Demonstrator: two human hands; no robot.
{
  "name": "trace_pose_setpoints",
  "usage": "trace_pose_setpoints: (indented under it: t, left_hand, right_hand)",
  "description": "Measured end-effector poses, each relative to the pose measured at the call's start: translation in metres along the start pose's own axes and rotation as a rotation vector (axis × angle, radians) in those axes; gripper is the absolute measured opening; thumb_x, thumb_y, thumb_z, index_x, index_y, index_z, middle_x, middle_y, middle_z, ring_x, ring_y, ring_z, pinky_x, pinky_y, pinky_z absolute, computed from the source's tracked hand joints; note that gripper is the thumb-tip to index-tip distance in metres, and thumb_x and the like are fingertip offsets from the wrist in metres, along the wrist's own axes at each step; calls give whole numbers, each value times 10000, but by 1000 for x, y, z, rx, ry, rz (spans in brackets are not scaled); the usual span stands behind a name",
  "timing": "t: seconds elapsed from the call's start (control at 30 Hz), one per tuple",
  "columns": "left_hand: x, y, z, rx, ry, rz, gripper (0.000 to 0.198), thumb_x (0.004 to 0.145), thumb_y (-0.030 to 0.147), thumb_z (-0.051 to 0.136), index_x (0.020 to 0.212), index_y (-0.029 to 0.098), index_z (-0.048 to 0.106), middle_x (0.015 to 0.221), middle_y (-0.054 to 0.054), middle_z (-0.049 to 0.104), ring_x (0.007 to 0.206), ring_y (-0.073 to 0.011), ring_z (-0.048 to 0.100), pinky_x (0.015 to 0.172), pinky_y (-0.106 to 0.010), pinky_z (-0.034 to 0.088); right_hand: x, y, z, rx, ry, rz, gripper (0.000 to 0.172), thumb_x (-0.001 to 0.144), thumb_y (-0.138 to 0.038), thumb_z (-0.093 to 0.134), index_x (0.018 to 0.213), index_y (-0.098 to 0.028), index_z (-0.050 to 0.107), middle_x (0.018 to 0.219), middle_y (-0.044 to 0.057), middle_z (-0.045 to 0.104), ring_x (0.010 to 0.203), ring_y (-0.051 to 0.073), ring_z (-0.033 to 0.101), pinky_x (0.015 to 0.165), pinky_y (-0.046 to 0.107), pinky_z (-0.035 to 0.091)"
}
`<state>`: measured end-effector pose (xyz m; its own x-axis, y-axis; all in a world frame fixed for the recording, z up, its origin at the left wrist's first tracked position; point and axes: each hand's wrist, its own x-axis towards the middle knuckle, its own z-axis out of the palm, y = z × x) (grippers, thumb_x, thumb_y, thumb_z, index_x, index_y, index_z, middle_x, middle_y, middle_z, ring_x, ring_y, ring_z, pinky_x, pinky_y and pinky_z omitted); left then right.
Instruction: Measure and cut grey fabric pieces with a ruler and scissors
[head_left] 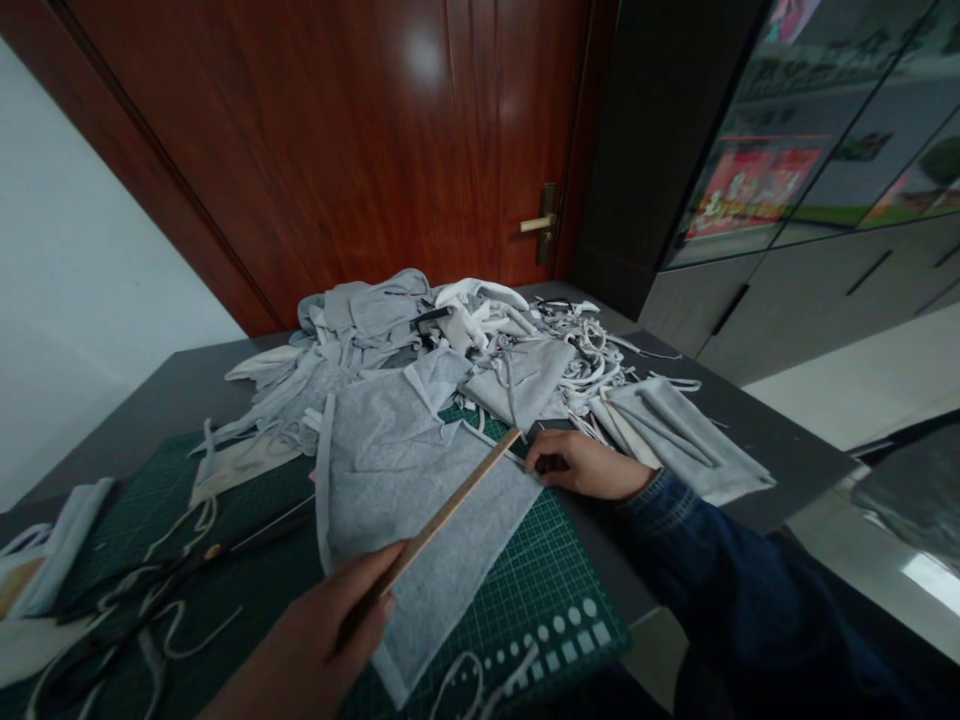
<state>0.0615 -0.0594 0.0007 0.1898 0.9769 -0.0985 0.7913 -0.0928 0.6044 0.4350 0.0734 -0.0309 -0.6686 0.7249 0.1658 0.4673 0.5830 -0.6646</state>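
A flat wooden ruler (457, 498) is gripped near its lower end by my left hand (322, 625); it slants up and right over a grey fabric piece (390, 450). No markings can be made out on it. My right hand (585, 463) is closed, thumb and fingers pinching the fabric's right edge by the ruler's far tip. The inside of that grip is partly hidden. Under the fabric lies a green cutting mat (555, 570) with a printed grid. Large dark-handled scissors (169, 575) rest left of my left hand, tangled with pale fabric cords.
Heaped grey and white fabric scraps (480, 320) cover the table's back. A folded grey piece (690, 440) lies right of my right hand, and a rolled one (71, 540) at far left. Behind the dark table (780, 450) stands a wooden door (337, 150); a glass-fronted cabinet (810, 170) is at right.
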Motion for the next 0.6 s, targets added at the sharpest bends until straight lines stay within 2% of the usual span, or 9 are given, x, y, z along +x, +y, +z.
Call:
trace_pose_setpoints:
  t: [0.1, 0.2, 0.27, 0.37, 0.47, 0.53, 0.6]
  left_hand:
    - [-1, 14, 31, -6, 18, -12, 558, 865, 518, 571, 1397, 379, 664, 1385, -11, 715, 1270, -354, 669, 1058, -450, 558]
    - [4, 31, 45, -98, 54, -50, 594, 863, 515, 587, 1441, 375, 609, 1331, -23, 730, 1217, -345, 683, 1007, -440, 570]
    - [11, 46, 45, -236, 60, -79, 627, 868, 517, 607, 1472, 355, 569, 1147, -32, 754, 1024, -297, 717, 888, -397, 584]
    - [24, 67, 37, -561, 60, -103, 658, 880, 492, 640, 1496, 287, 535, 889, -3, 650, 752, -187, 607, 693, -303, 516]
    - [35, 84, 29, -865, 121, -95, 621, 884, 441, 667, 1467, 258, 556, 828, 19, 551, 709, -141, 500, 656, -269, 442]
    - [42, 91, 27, -917, 167, -59, 631, 877, 396, 689, 1478, 275, 541, 822, 32, 517, 711, -133, 472, 678, -271, 429]
    - [49, 95, 30, -869, 204, -26, 644, 884, 370, 687, 1500, 291, 518, 833, 36, 510, 730, -136, 477, 709, -277, 437]
  right_hand:
    - [-1, 1, -2, -15, 7, -14, 194, 837, -33, 719, 958, -185, 726, 986, 38, 685, 908, 179, 659, 832, 288, 508]
    - [-2, 2, -1, -28, 20, -22, 142, 863, -56, 718, 926, -183, 716, 946, 32, 699, 890, 179, 659, 839, 297, 504]
    - [-2, 2, 1, -40, 37, -3, 125, 867, -71, 729, 917, -184, 715, 915, 25, 696, 847, 172, 651, 799, 289, 495]
    - [-3, 2, 7, -69, 72, 35, 106, 858, -112, 769, 905, -185, 709, 873, 15, 674, 779, 162, 627, 725, 277, 469]
    - [-3, 4, 12, -94, 90, 37, 125, 841, -108, 776, 890, -192, 698, 860, 7, 658, 756, 160, 614, 698, 274, 450]
    - [-4, 6, 13, -101, 89, 29, 132, 835, -98, 768, 882, -197, 693, 862, 6, 656, 757, 161, 613, 696, 276, 446]
    - [-4, 7, 14, -98, 86, 24, 121, 839, -109, 763, 878, -197, 690, 864, 8, 656, 762, 165, 615, 698, 279, 447]
